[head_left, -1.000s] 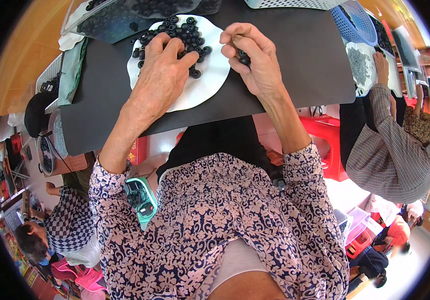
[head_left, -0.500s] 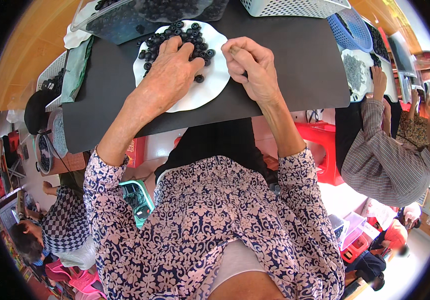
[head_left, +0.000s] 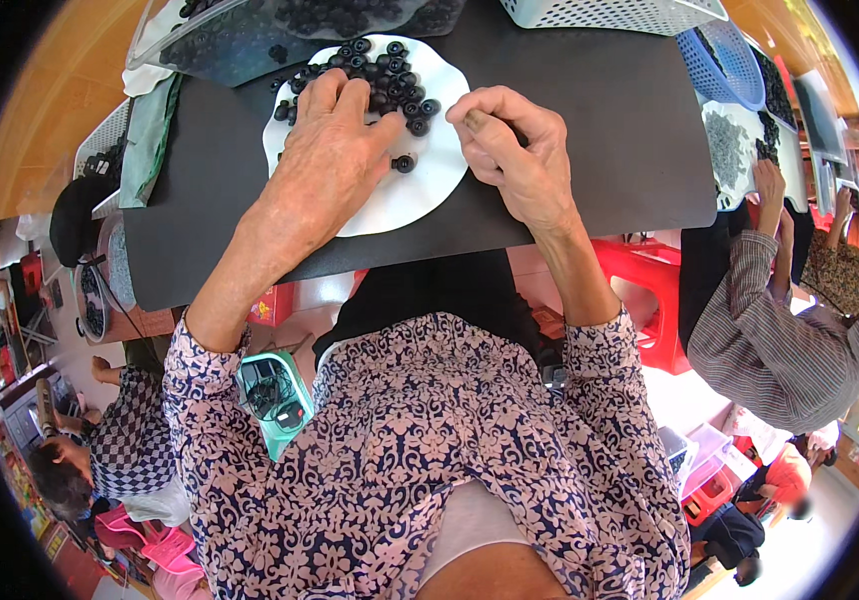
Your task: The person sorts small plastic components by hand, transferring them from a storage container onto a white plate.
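A white plate [head_left: 440, 85] with a wavy rim lies on the dark tabletop, holding a pile of small round black pieces [head_left: 390, 80] with a hole or dimple in the middle. My left hand [head_left: 325, 160] rests over the pile's near left side, fingers apart and bent down among the pieces, with some fingertips hidden. One loose black piece [head_left: 404, 163] lies beside my left thumb. Just right of the plate's rim, my right hand [head_left: 518, 150] is closed with its thumb against the curled fingers. What it holds, if anything, is hidden.
Behind the plate stands a clear bin [head_left: 240, 50] of black pieces. A white perforated basket [head_left: 610, 15] is at the far edge, with a blue basket [head_left: 720, 70] to its right. A green-and-white packet [head_left: 150, 140] lies at left. A co-worker [head_left: 780, 320] sits on the right.
The view has shifted slightly. My left hand stays over the pile, its fingers a little shifted. My right hand remains closed beside the plate, turned slightly.
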A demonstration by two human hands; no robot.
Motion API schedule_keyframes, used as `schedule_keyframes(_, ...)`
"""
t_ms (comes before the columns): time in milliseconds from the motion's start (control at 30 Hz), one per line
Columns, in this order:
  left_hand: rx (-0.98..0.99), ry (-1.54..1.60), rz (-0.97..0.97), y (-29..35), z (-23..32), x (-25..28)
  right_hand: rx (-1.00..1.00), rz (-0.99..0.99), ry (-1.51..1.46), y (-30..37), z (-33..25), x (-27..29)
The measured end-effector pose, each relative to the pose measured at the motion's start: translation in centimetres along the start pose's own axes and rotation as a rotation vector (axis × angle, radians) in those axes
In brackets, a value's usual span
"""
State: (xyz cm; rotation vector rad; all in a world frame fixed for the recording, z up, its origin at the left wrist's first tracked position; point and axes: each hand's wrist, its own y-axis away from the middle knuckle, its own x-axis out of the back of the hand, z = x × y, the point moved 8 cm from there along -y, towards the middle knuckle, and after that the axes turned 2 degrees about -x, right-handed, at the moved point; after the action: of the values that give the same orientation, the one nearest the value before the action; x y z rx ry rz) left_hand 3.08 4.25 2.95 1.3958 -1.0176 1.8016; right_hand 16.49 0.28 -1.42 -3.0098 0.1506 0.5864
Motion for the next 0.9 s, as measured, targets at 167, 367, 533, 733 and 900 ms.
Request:
schedule_keyframes(167,0.061,-0.037,0.044,0.2,-0.2,0.1,0.0,-0.019,0.028,0.0,0.0,-0.3)
schedule_keyframes(367,0.08,-0.066,0.017,0.4,-0.6,0.0,0.029,-0.005,0.069,0.2,-0.2,-0.4)
schedule_keyframes(533,0.07,0.034,0.007,0.3,-1.2,-0.7,0.114,-0.011,0.209,0.1,-0.6,-0.7)
schedule_keyframes(733,0.122,0.606,0.263,0.9,-1.9,1.2,0.35,0.003,0.505,0.0,-2.0,-2.3)
schedule_keyframes(900,0.564,1.549,0.256,2.1,-2.6,-2.5,0.528,0.025,0.683,-0.2,-2.8,-4.8)
